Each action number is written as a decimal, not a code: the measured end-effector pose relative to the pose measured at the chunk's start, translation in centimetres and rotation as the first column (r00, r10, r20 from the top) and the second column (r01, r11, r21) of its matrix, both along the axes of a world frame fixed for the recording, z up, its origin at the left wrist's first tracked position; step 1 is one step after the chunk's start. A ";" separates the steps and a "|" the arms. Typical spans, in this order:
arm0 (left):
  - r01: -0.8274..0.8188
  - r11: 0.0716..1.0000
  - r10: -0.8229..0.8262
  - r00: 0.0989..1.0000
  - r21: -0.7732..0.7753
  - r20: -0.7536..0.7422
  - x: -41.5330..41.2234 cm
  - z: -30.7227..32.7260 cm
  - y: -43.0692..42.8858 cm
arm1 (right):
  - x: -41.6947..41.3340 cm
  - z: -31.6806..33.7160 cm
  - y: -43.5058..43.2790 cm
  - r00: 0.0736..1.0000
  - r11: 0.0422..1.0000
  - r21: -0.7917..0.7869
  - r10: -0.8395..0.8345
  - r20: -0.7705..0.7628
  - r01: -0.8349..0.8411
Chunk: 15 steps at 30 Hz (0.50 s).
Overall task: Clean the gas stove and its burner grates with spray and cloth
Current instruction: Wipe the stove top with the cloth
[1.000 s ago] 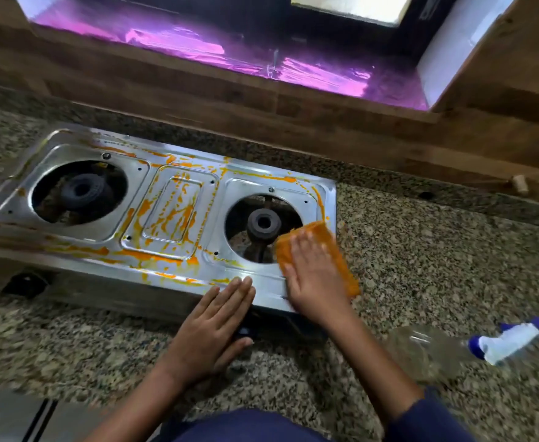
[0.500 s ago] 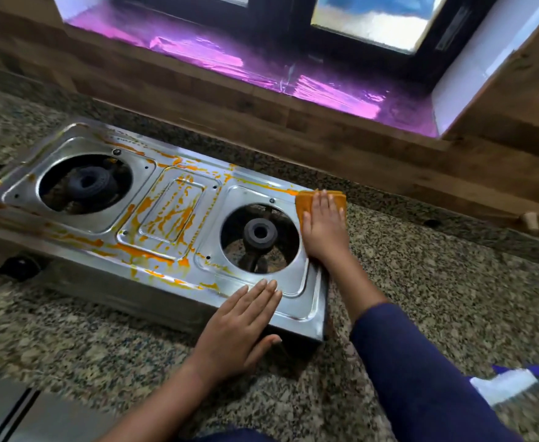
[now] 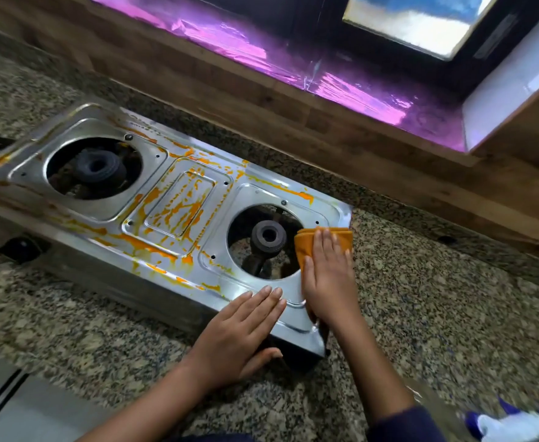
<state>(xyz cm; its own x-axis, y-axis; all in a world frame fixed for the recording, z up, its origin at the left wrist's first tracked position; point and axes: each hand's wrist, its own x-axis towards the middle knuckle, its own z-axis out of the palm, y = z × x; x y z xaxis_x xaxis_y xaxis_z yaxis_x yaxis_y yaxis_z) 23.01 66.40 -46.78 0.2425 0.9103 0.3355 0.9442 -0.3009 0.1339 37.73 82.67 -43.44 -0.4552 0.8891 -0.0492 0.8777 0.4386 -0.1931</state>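
Note:
A two-burner steel gas stove (image 3: 178, 202) lies on the granite counter, streaked with orange stains over its middle panel and front edge. No grates are on it; both dark burners show, the left burner (image 3: 97, 169) and the right burner (image 3: 268, 237). My right hand (image 3: 327, 275) presses a folded orange cloth (image 3: 303, 247) flat on the stove's right rim, beside the right burner hole. My left hand (image 3: 242, 333) rests flat on the stove's front right corner, fingers together, holding nothing.
A spray bottle with a white and blue head (image 3: 513, 425) lies on the granite counter (image 3: 437, 314) at the bottom right. A wooden backsplash (image 3: 325, 129) runs behind the stove. A black knob (image 3: 22, 247) sits on the stove's front at left.
My right hand slid the cloth from the stove's back right corner toward me along the right rim. My left hand stayed on the front edge.

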 end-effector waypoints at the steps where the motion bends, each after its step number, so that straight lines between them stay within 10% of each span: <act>1: 0.003 1.000 -0.003 1.000 0.001 -0.002 0.0 0.0 0.0 | -0.4 -0.2 1.8 1.000 1.000 0.004 -0.020 0.002 0.020; 15: 0.001 1.000 -0.002 0.999 -0.015 -0.048 -0.2 -0.2 -0.1 | -14.5 1.2 13.7 0.948 0.949 -0.051 0.313 0.047 -0.311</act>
<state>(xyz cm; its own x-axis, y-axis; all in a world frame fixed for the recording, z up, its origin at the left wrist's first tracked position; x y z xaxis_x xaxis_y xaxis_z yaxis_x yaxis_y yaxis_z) 22.83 66.34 -46.96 0.2593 0.9147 0.3098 0.9493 -0.3005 0.0927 23.26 96.39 -42.28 -0.7052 0.6994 -0.1161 0.7078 0.6848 -0.1737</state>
